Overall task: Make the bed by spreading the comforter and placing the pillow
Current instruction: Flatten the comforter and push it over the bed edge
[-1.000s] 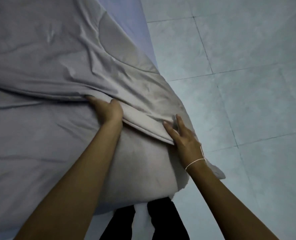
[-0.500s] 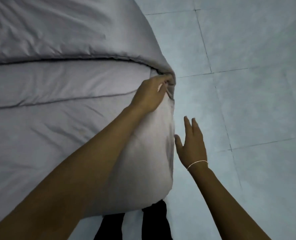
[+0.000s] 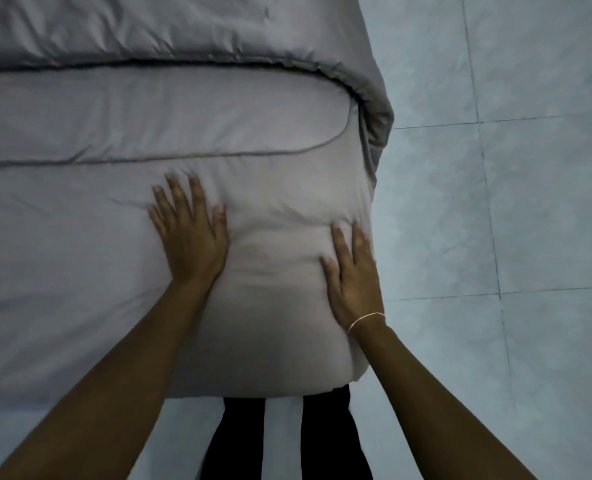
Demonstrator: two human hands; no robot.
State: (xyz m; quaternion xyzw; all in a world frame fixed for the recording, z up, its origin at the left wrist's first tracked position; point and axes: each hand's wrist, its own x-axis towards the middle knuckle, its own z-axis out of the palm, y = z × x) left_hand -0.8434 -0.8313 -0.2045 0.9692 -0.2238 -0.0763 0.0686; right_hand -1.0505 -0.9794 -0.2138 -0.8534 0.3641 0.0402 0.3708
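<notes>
A grey comforter [image 3: 121,209] covers the bed and fills the left and top of the head view. A folded layer lies across the top, with a dark seam running along its edge. My left hand [image 3: 190,237] rests flat on the comforter, fingers spread, holding nothing. My right hand [image 3: 353,275] lies flat on the comforter's right corner, close to the edge that hangs over the bed. A thin white band circles my right wrist. No pillow is in view.
Pale tiled floor [image 3: 512,202] runs along the right side of the bed. My legs in dark trousers [image 3: 287,438] stand against the near edge of the bed at the bottom centre.
My left hand let go of the comforter corner it was pulling and came down flat on the cover. My right hand moved from the air beside the bed onto the corner.
</notes>
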